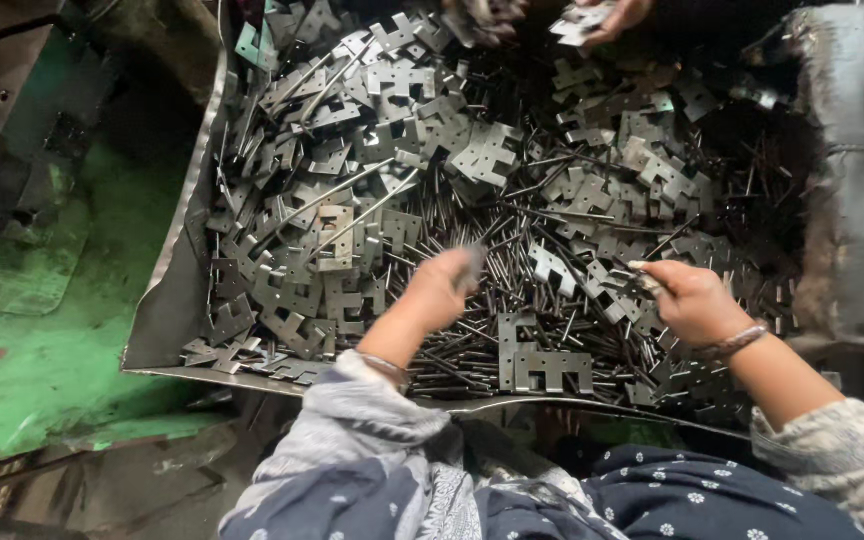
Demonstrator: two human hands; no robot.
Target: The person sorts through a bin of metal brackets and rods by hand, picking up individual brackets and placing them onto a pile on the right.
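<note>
Left hand (442, 288) pinching blurred thin pin; right hand (690, 298) gripping notched grey steel plate (646, 283).

No packages, labels, signs or screens show anywhere in the view.

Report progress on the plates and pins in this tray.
Done: no finished stack is in view. In hand: the left hand pinches a blurred piece and the right hand grips pins. Left: mixed plates and loose pins cover the tray.
</note>
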